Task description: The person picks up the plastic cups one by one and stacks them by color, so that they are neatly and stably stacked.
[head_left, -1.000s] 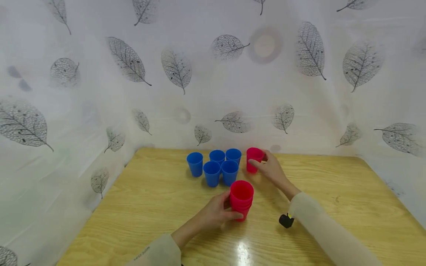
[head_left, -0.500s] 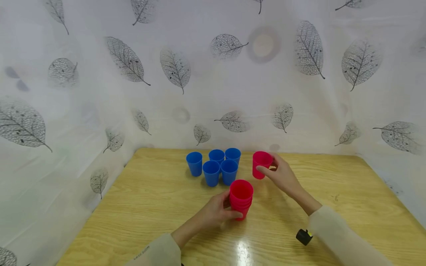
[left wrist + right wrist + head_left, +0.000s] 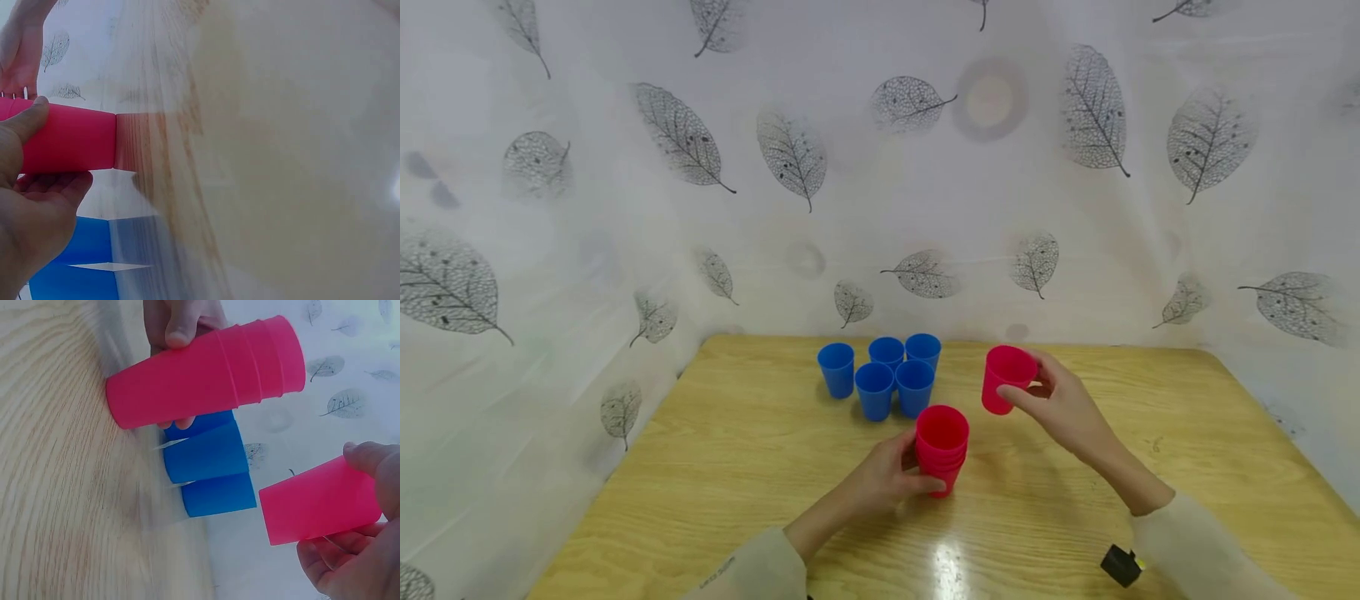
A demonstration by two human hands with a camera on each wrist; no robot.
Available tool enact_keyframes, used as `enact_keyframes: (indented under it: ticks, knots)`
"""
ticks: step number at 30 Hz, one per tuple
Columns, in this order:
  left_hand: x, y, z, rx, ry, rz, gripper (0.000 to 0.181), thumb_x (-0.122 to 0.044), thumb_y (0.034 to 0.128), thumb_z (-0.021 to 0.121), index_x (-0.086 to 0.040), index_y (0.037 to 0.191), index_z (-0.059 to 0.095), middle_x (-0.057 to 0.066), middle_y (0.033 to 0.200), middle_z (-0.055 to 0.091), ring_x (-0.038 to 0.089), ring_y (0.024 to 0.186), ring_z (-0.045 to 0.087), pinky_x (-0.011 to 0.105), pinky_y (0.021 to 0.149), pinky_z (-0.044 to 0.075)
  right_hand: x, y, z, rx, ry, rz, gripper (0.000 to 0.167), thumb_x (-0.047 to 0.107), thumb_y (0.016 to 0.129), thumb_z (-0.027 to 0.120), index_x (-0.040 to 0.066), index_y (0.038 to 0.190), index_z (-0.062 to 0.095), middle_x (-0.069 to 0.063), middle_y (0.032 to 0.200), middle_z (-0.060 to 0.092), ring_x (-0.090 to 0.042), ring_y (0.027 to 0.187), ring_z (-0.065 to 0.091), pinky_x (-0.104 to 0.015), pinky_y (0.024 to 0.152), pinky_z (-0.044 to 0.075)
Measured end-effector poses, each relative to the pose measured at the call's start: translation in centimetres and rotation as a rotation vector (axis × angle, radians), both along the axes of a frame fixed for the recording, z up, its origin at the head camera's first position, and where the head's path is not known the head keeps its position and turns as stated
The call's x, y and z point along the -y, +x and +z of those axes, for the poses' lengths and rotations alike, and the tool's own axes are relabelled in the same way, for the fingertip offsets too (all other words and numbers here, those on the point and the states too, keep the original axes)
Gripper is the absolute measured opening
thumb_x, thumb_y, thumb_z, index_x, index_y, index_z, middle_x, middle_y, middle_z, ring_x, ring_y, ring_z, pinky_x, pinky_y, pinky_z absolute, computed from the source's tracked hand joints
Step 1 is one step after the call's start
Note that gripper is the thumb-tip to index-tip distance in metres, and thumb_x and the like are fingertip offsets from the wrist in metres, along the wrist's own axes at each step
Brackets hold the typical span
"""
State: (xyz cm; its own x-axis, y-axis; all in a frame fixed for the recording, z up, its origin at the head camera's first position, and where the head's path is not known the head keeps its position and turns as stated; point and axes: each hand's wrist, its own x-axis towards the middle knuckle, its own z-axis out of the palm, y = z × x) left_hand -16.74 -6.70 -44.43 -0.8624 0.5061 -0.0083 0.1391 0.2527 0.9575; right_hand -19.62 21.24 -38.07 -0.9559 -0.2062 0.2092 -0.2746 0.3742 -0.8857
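Red cup (image 3: 1006, 382), one; red stack (image 3: 943, 454), four; blue cups (image 3: 875, 393), five.
Right hand (image 3: 1070, 414) grips the cup, left hand (image 3: 883, 481) the stack.

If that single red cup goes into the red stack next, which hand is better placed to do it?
Probably the right hand: it holds the single red cup, lifted off the table. The left hand grips the red stack, so it seems better placed to steady it.
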Motion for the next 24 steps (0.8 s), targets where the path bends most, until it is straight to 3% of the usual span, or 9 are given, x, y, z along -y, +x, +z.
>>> enact_keyframes:
  ticks: [12, 24]
  knots:
    - [0.0, 0.0, 0.0, -0.004, 0.011, -0.009, 0.061, -0.007, 0.0903, 0.081, -0.010, 0.145, 0.053, 0.003, 0.136, 0.063, 0.023, 0.131, 0.058, 0.035, 0.110, 0.047, 0.4, 2.3, 1.7, -0.018, 0.030, 0.006, 0.055, 0.022, 0.098, 0.074, 0.002, 0.143, 0.050, -0.014, 0.125, 0.065, -0.032, 0.101, 0.066, -0.031, 0.080, 0.060]
    - [0.1, -0.2, -0.2, -0.021, 0.018, -0.020, 0.061, -0.007, 0.0905, 0.080, -0.010, 0.145, 0.053, 0.002, 0.137, 0.064, 0.022, 0.132, 0.058, 0.034, 0.111, 0.047, 1.1, 3.4, 3.5, -0.080, 0.001, 0.041, 0.052, 0.016, 0.097, 0.074, 0.007, 0.143, 0.052, -0.009, 0.123, 0.064, -0.027, 0.098, 0.066, -0.031, 0.079, 0.061]
